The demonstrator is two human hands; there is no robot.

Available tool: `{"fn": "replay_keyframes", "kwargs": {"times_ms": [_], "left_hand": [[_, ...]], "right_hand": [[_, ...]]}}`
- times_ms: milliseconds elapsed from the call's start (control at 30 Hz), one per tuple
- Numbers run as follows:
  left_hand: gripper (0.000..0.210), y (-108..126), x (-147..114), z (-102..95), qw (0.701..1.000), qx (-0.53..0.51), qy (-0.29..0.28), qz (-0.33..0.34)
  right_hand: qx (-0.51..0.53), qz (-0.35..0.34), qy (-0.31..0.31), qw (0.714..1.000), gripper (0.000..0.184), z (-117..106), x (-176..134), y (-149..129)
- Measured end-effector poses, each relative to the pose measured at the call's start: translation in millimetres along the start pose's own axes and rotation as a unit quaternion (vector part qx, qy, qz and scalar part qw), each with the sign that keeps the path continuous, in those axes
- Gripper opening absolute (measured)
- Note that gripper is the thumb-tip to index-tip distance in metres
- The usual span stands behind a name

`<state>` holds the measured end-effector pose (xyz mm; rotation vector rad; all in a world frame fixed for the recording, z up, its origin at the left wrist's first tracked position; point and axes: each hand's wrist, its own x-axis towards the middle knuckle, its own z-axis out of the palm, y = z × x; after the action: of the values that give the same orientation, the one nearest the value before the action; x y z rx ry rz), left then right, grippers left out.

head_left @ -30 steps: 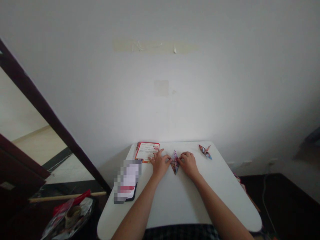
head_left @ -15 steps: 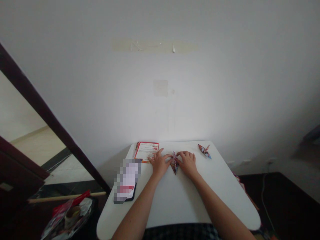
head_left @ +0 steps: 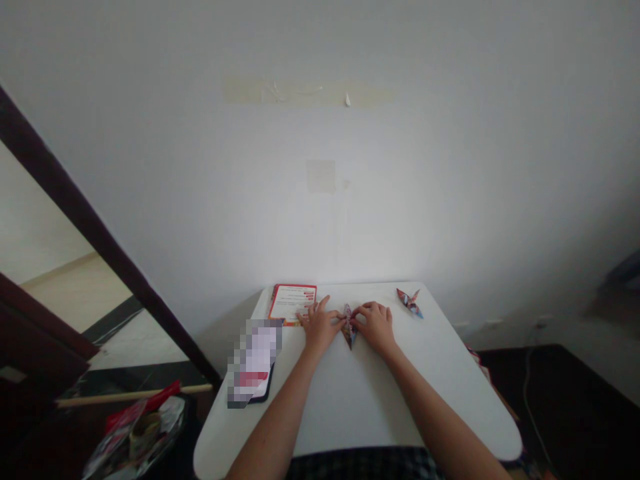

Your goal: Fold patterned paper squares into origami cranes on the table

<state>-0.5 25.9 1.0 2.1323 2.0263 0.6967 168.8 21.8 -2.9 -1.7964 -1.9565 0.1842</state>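
On the white table lies a folded piece of printed paper [head_left: 349, 335], shaped like a narrow diamond with pointed ends. My left hand [head_left: 321, 327] pinches its left edge between thumb and forefinger, the other fingers spread toward the stack of cards. From the other side my right hand [head_left: 375, 325] pinches the same folded paper near its middle, fingers curled. Part of the paper is covered by my fingertips. Off to the right, a finished-looking folded paper crane [head_left: 411, 305] in similar print lies by itself, touched by neither hand.
Red-bordered printed cards [head_left: 293, 301] lie at the table's back left. A phone [head_left: 261, 373], partly blurred out, rests at the left edge. The white table [head_left: 360, 413] stands against a wall [head_left: 450, 167]. A bag-lined bin [head_left: 145, 433] is on the floor at left.
Both hands keep their places around the folded paper. My right fingertips have shifted very slightly left, closer to the paper's middle.
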Motion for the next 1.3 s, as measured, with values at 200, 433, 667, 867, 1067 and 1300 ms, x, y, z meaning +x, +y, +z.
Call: {"fn": "replay_keyframes", "kwargs": {"times_ms": [200,433,667,867,1067,1300], "left_hand": [[0.015,1,1,-2.7,1.0,0.016,-0.013,0.017],[0.018,1,3,-5.7,0.999,0.009,-0.038,0.0],[0.022,4,9,-14.0,0.997,0.019,-0.069,-0.001],[0.026,3,13,-15.7,0.996,0.024,-0.089,0.014],[0.022,5,15,-11.4,0.996,0.035,-0.078,0.033],[0.017,-2,18,-21.9,0.993,0.017,-0.114,0.025]], "right_hand": [[0.027,0.014,0.0,1.0,0.018,-1,1,-2],[0.027,0.009,-0.003,1.0,0.018,-2,1,-1],[0.035,0.017,-0.006,0.999,0.019,-2,3,-4],[0.039,0.017,0.001,0.999,0.018,2,2,-2],[0.035,0.021,-0.007,0.999,0.019,1,1,-3],[0.045,0.029,-0.019,0.998,0.016,2,4,-1]]}}
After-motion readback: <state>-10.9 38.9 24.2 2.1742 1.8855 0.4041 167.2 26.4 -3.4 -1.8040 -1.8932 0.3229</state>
